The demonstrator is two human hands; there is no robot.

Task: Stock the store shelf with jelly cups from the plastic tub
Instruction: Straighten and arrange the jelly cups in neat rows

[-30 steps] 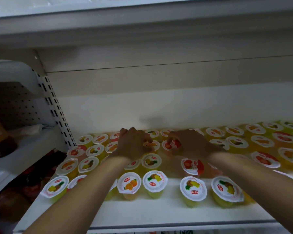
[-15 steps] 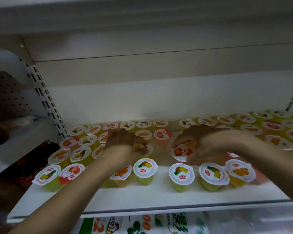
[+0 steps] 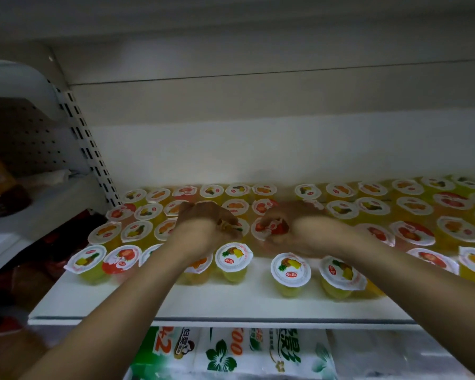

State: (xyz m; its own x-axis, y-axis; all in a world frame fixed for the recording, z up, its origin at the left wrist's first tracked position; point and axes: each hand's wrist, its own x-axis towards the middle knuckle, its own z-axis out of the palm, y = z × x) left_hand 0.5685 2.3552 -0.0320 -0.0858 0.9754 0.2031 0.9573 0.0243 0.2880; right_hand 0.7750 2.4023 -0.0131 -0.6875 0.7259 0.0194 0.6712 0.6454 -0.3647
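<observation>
Both arms reach in over the white shelf (image 3: 231, 303), and the hands work side by side in the middle of the rows. The left hand (image 3: 203, 223) curls its fingers round a yellow cup (image 3: 232, 229) with a pineapple lid, holding it just behind the front row. Right beside it, the right hand (image 3: 291, 223) grips a red cup (image 3: 272, 229), thumb and fingers wrapped at its rim; the cup sits low among its neighbours, though whether its base touches the shelf is hidden by the hand. The two held cups are nearly touching, lid edge to lid edge.

All around them, jelly cups (image 3: 395, 209) fill the shelf in rows back to the rear wall, orange, yellow and red, stretching off to the right edge. In front of the hands stands the front row: a pineapple cup (image 3: 233, 260) just below the left wrist, two more to the right, a gap between them. The front strip of the shelf lies bare. Below the shelf edge, green and white packets (image 3: 222, 355) show. The tub is out of view.
</observation>
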